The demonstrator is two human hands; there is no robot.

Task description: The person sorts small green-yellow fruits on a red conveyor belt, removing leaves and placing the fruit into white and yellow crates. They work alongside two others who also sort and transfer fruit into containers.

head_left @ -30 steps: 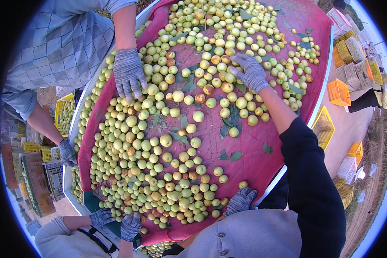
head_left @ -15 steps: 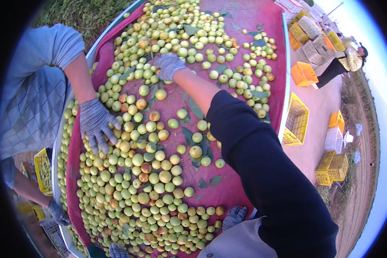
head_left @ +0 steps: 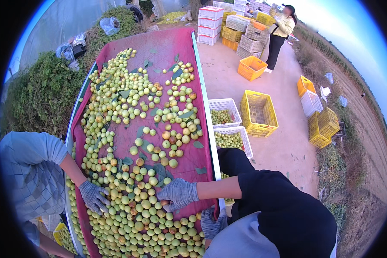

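At cloth's edge (head_left: 205, 137) — left hand (head_left: 212, 222), right hand (head_left: 178, 194) over fruit (head_left: 145, 213), bare cloth beyond

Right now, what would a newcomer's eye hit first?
First, the mass of round green fruit over the red cloth, densest at the lower centre. Then the grey-gloved right hand above its right side, a reddish-brown fruit at the fingers. Beyond the cloth, right of centre, a yellow crate stands on the ground.
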